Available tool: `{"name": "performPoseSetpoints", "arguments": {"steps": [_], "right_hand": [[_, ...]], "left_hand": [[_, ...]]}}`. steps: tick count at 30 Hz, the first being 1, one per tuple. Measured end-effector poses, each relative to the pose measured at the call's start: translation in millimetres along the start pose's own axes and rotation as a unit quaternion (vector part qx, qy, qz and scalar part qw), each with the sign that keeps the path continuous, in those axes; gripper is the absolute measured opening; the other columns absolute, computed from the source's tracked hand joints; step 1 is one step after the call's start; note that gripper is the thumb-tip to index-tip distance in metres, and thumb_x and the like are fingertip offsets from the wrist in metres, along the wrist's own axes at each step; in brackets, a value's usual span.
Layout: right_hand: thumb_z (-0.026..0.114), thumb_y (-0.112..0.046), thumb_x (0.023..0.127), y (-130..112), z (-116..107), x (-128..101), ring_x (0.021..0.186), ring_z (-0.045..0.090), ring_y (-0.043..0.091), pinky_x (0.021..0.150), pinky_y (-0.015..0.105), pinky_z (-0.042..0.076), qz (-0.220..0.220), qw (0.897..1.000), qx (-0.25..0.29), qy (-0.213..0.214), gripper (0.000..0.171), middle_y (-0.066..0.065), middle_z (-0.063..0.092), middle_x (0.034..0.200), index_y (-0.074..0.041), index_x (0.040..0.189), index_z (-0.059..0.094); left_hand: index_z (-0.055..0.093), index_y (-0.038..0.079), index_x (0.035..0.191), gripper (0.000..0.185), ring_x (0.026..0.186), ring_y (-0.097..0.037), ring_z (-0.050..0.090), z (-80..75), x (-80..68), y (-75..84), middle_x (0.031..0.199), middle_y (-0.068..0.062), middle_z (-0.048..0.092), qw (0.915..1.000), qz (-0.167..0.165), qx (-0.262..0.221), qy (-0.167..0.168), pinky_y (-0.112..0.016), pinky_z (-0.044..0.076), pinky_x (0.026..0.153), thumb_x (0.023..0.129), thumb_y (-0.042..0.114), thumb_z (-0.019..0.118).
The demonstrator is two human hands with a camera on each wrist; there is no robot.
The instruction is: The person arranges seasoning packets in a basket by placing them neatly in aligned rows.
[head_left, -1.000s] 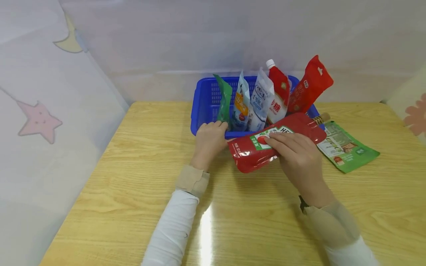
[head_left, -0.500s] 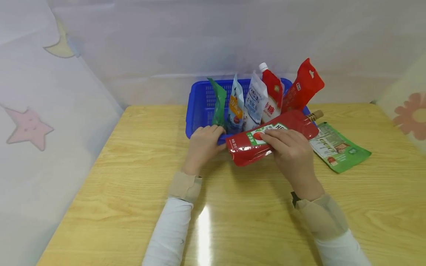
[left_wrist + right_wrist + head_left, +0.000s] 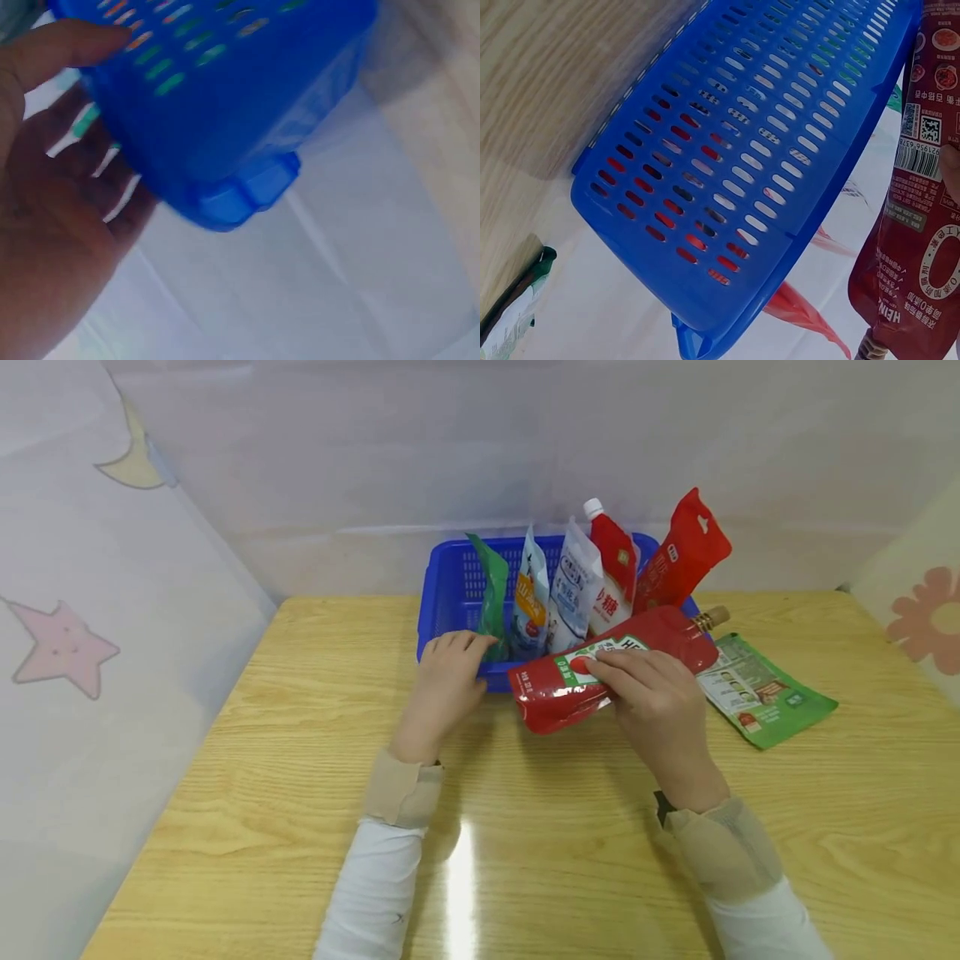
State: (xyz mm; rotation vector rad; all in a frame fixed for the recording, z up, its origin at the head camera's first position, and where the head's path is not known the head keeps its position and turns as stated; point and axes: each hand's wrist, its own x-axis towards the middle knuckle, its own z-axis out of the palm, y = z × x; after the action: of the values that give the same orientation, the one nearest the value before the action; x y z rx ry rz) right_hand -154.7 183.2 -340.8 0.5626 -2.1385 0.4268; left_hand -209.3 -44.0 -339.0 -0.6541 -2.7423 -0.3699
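My right hand (image 3: 660, 702) grips a red ketchup pouch (image 3: 600, 681), fingers curled over its label, thumb side hidden under it; pouch is tilted, spout end w/ brown cap up-right, bottom end low-left, held just above the table (image 3: 300, 760) right in front of the blue basket (image 3: 450, 602). In the right wrist view the pouch (image 3: 922, 225) hangs beside the basket's slotted wall (image 3: 750, 172). My left hand (image 3: 446, 681) rests on the basket's near-left rim, fingers bent lightly over the edge, touching it; left wrist view shows palm & fingers (image 3: 45, 187) against the blue corner (image 3: 225, 112). Inside the basket, standing in a row: green pouch (image 3: 491, 589), blue-orange pouch (image 3: 531, 602), white pouch (image 3: 573, 585), red spout pouch w/ white cap (image 3: 611, 568), & another red pouch (image 3: 682, 556) leaning out over the right end. A flat green packet (image 3: 765, 689) lies on the table right of the basket, near my right hand, not touching it.
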Motion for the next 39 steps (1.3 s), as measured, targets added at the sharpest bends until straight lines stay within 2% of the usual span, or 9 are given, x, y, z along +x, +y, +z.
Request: {"name": "performPoseSetpoints", "arguments": {"steps": [4,7,10,16,21,24,29,34,39], "right_hand": [[0.085,-0.001,0.065,1.1,0.1,0.6,0.091,0.069,0.032,0.084,0.05,0.054,0.001,1.0,-0.005,-0.004,0.043,0.014,0.074,0.1,-0.004,0.106,0.073],[0.085,-0.001,0.065,1.5,-0.1,0.9,0.091,0.07,0.032,0.084,0.05,0.054,-0.002,1.0,-0.009,-0.007,0.043,0.014,0.074,0.1,-0.004,0.106,0.073],[0.084,-0.001,0.066,1.4,-0.3,1.2,0.091,0.07,0.032,0.085,0.049,0.054,-0.006,1.0,-0.014,-0.006,0.042,0.014,0.074,0.101,-0.004,0.106,0.073],[0.08,0.0,0.071,0.5,-1.0,2.0,0.09,0.07,0.033,0.084,0.047,0.054,-0.01,1.0,-0.024,-0.002,0.034,0.016,0.074,0.099,-0.002,0.104,0.073],[0.079,-0.003,0.074,0.0,-2.9,2.3,0.09,0.07,0.033,0.085,0.048,0.054,0.004,0.999,-0.034,0.002,0.03,0.018,0.073,0.099,0.001,0.103,0.072],[0.078,-0.005,0.075,-0.4,-4.2,2.6,0.09,0.071,0.033,0.085,0.049,0.055,0.014,0.999,-0.037,0.005,0.03,0.018,0.073,0.101,0.001,0.104,0.071],[0.08,-0.002,0.073,-1.3,-3.2,2.7,0.089,0.071,0.033,0.083,0.049,0.055,0.02,0.999,-0.027,0.015,0.031,0.017,0.073,0.099,0.0,0.103,0.071],[0.078,-0.004,0.076,-0.7,-6.0,5.0,0.092,0.07,0.034,0.085,0.049,0.054,0.009,1.0,-0.027,-0.006,0.03,0.018,0.073,0.101,-0.001,0.105,0.07],[0.076,0.0,0.076,2.4,-14.5,9.6,0.104,0.065,0.034,0.095,0.048,0.048,0.038,0.999,-0.019,-0.03,0.035,0.019,0.071,0.108,-0.001,0.11,0.069]], "left_hand": [[0.056,0.009,0.13,0.05,0.127,-0.031,0.049,-10.7,-1.1,12.5,0.13,-0.011,0.058,0.9996,-0.004,-0.002,-0.027,-0.046,0.037,0.109,0.082,-0.002,0.063],[0.048,0.01,0.138,0.058,0.135,-0.03,0.042,-20.0,-1.7,25.7,0.141,-0.011,0.05,0.9977,-0.007,-0.02,-0.064,-0.047,0.033,0.113,0.084,0.012,0.068],[0.045,0.011,0.141,0.064,0.138,-0.028,0.039,-29.7,-5.6,40.2,0.146,-0.009,0.046,0.9974,0.013,-0.034,-0.062,-0.046,0.033,0.113,0.083,0.02,0.07],[0.049,0.005,0.137,0.052,0.131,-0.025,0.049,-33.8,-15.5,71.5,0.139,-0.01,0.054,0.9948,0.091,-0.046,-0.002,-0.04,0.041,0.109,0.092,0.03,0.057],[0.049,0.009,0.136,0.082,0.127,-0.024,0.052,-21.7,-19.1,82.4,0.137,-0.009,0.056,0.9946,0.09,0.042,0.03,-0.036,0.045,0.104,0.079,0.065,0.063],[0.051,0.013,0.134,0.076,0.124,-0.024,0.055,-14.7,-18.7,82.0,0.134,-0.008,0.057,0.9924,0.078,0.08,0.052,-0.035,0.046,0.102,0.076,0.056,0.073],[0.059,0.017,0.127,0.054,0.116,-0.023,0.061,-6.3,-16.7,79.4,0.126,-0.008,0.064,0.989,0.06,0.085,0.104,-0.034,0.051,0.094,0.078,0.03,0.076],[0.066,0.022,0.119,0.046,0.106,-0.019,0.064,-4.7,-16.5,76.3,0.115,-0.004,0.069,0.9826,0.058,0.079,0.158,-0.031,0.058,0.079,0.076,0.035,0.076],[0.069,0.023,0.115,0.042,0.105,-0.019,0.064,-11.5,-16.4,72.1,0.112,-0.003,0.07,0.9764,0.068,0.084,0.187,-0.031,0.058,0.081,0.075,0.034,0.077]]}}
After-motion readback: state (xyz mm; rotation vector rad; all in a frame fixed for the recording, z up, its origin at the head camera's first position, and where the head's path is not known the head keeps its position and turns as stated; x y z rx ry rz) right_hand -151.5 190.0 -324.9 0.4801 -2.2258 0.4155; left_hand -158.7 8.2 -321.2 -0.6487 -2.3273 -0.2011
